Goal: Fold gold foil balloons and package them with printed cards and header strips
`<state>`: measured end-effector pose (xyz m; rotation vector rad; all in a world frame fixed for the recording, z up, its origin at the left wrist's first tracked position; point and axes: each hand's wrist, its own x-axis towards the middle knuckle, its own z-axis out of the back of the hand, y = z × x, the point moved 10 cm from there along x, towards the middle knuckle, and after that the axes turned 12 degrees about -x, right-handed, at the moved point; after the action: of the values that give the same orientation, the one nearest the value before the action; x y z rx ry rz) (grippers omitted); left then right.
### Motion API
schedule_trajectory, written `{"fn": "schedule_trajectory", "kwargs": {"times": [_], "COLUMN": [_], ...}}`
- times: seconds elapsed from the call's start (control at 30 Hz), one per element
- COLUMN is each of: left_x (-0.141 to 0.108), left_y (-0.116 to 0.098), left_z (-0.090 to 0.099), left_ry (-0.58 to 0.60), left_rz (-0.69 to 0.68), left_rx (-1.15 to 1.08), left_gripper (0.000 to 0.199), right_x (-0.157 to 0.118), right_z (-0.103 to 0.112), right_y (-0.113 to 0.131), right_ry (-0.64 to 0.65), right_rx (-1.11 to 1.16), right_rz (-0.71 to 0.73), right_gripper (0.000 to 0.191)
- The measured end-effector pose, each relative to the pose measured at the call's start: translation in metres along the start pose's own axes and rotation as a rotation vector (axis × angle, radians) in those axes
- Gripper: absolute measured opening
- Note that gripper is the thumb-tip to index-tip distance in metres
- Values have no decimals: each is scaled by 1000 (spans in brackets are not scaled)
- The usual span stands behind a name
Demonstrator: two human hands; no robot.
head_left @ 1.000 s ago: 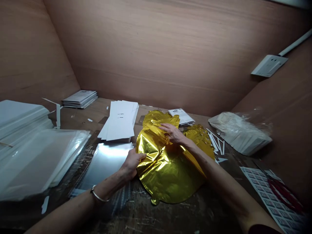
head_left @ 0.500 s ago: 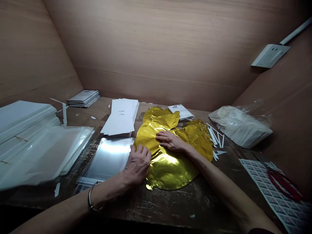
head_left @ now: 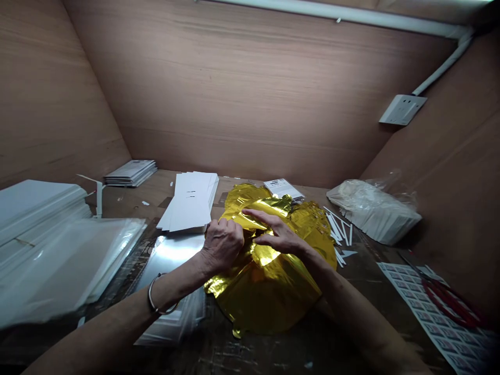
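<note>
A shiny gold foil balloon (head_left: 269, 299), flat and creased, lies on the dark worktable in front of me. Closed in a fist, my left hand (head_left: 224, 242) grips the left edge of the foil and lifts it a little. My right hand (head_left: 279, 234) rests over the middle of the balloon, its index finger stretched out and the thumb apart. Further gold foil (head_left: 312, 224) lies under and behind my right arm. Left of my left hand are clear plastic sleeves (head_left: 167, 317), with white cards (head_left: 191, 203) fanned behind them.
Plastic bags (head_left: 78, 260) and white sheets (head_left: 42, 195) are piled left. Printed packs (head_left: 130, 173) stand at the back left, another (head_left: 283, 188) behind the balloon. To the right are white sticks (head_left: 339, 229), a bagged white stack (head_left: 378, 216), a sticker sheet (head_left: 422, 307) and red-handled scissors (head_left: 449, 302).
My left hand has closed on the foil edge and raised it, and the balloon has shifted toward me. My right thumb and index finger have spread. The camera view has tilted upward.
</note>
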<state>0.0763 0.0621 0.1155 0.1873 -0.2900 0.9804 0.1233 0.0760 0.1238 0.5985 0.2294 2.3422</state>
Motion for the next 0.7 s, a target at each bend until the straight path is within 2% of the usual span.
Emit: {"fn": "schedule_trajectory", "kwargs": {"times": [0.1,0.17,0.23,0.37,0.6,0.7], "left_x": [3,3,0,-6,-17,-25], "left_y": [-1,-4,-9,-16,-14,-17], "left_z": [4,6,9,7,-11,-13], "left_ry": [-28,-73,-138,-220,-154,-126], "left_rz": [-12,-31,-68,-131,-160,-191], "left_rx": [32,35,23,8,-13,-36], "left_gripper": [18,18,20,22,19,19], "right_x": [5,8,11,15,4,-9], "right_z": [4,-4,-16,-31,-47,-40], "right_y": [0,-2,-3,0,-1,3], "right_ry": [-70,-67,-25,22,5,-134], "right_rx": [-181,-356,-472,-508,-477,-451], "right_rz": [-61,-104,-106,-56,-19,26], "right_gripper": [43,23,16,11,13,20]}}
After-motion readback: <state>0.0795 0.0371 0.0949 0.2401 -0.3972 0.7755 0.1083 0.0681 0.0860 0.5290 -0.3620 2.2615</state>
